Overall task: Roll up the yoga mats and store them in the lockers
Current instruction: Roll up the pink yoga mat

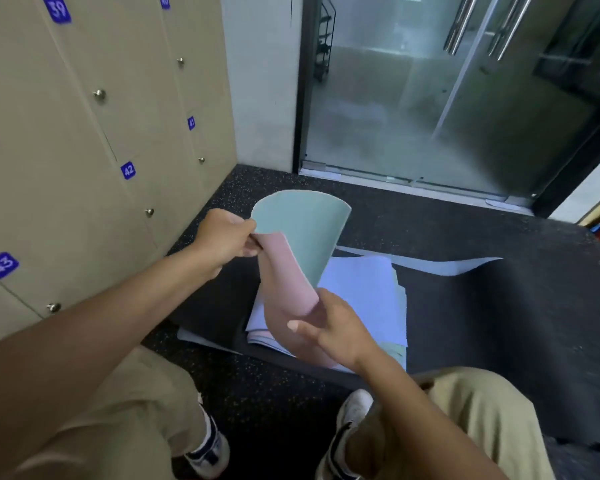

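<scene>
Closed lockers (84, 140) to your left, glass door (447, 98) ahead. Stacked mats (368, 292) lie on the dark floor (465, 230) before your knees. Pink-and-green mat (302, 237) lifted above the stack, between your hands: left hand (226, 237) pinches its upper edge, right hand (333, 327) grips its lower end.

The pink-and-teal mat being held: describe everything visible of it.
The thin, flexible foam mat, pink on one face and teal on the other, is lifted off the stack of pastel mats and curls, teal face arching up. The left hand pinches its upper edge; the right hand holds its lower pink end. It is not yet rolled.
</scene>
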### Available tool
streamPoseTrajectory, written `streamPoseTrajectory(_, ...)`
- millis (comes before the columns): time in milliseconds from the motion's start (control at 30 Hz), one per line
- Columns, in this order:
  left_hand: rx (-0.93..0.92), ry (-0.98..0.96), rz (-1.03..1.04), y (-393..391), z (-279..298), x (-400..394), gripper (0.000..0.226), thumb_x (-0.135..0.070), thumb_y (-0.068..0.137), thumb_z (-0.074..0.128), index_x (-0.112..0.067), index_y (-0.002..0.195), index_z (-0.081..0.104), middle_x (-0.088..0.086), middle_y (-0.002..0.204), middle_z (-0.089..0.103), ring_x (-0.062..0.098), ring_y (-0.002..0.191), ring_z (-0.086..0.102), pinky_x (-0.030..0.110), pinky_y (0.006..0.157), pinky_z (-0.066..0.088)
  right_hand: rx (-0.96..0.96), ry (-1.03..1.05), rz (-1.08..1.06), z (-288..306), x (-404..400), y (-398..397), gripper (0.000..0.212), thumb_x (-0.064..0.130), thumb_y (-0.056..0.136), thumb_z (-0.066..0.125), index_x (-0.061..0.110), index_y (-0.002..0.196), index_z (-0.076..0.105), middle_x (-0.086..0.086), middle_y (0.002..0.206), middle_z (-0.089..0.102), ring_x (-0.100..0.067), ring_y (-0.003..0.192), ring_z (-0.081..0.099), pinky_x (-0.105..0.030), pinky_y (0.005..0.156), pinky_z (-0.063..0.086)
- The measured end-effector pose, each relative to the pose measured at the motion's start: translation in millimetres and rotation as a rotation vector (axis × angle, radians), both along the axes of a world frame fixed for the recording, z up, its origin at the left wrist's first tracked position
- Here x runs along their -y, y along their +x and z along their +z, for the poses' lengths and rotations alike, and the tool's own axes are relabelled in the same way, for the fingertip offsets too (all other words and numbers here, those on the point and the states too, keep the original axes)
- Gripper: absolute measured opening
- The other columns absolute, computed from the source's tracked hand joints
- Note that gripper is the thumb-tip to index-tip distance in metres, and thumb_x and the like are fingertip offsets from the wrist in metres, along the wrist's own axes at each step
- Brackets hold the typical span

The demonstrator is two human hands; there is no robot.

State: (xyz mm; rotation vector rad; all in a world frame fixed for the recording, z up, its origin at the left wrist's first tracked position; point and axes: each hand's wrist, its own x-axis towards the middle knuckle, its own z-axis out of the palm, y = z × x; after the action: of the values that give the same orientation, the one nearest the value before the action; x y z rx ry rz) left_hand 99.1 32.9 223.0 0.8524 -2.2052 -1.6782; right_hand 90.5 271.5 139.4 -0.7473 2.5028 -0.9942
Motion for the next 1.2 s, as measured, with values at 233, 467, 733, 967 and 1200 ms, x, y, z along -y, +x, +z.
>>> streamPoseTrajectory(233,-0.073,0.173,0.035,30,30,10,0.021,-0.004,0.097,0.058,0.011,0.103,0.071,0.022,0.087,0.076,0.017,0.067,0.075,0.021,0.06,0.059,-0.31,-0.117,-0.214,11,-5,-10,0.016,0.005,0.093,0.058,0.02,0.087,0.058,0.003,0.083,0.06,-0.021,0.081,0.052,-0.032,0.066,0.033)
streamPoseTrajectory(467,-0.176,0.15,0.003,77,60,24,0.018,0.007,0.096,0.054,0.01,0.09,0.071,0.027,0.097,0.072,0.016,0.081,0.073,0.018,0.068,0.059,-0.919,-0.324,-0.197,66,-16,2,0.007,0.007,0.092,0.069,0.009,0.098,0.073,-0.002,0.087,0.069,-0.019,0.083,0.052,-0.027,0.071,0.041)
streamPoseTrajectory(733,-0.075,0.061,-0.162,171,78,11,0.018,-0.001,0.101,0.054,0.013,0.1,0.065,0.003,0.079,0.074,0.004,0.064,0.067,0.01,0.059,0.051,-1.222,-0.292,0.007,114,-62,99,0.021,-0.003,0.098,0.06,0.001,0.113,0.074,-0.006,0.103,0.074,-0.029,0.083,0.063,-0.037,0.071,0.046)
streamPoseTrajectory(967,0.162,-0.095,-0.223,238,65,18,0.041,-0.026,0.068,0.061,0.006,0.091,0.073,0.029,0.095,0.073,0.01,0.064,0.068,0.015,0.059,0.056,-1.119,-0.217,0.19,91,-75,171,0.038,0.003,0.107,0.039,0.004,0.119,0.074,-0.003,0.104,0.074,-0.026,0.082,0.063,-0.037,0.065,0.046)
streamPoseTrajectory(1200,0.309,-0.455,-0.225,263,70,30,0.025,-0.039,0.075,0.087,-0.023,0.09,0.076,-0.008,0.085,0.077,0.014,0.083,0.072,0.027,0.076,0.051,-1.039,-0.212,0.249,72,-67,190,0.04,-0.006,0.089,0.055,0.007,0.123,0.072,0.001,0.108,0.073,-0.024,0.083,0.06,-0.036,0.067,0.047)
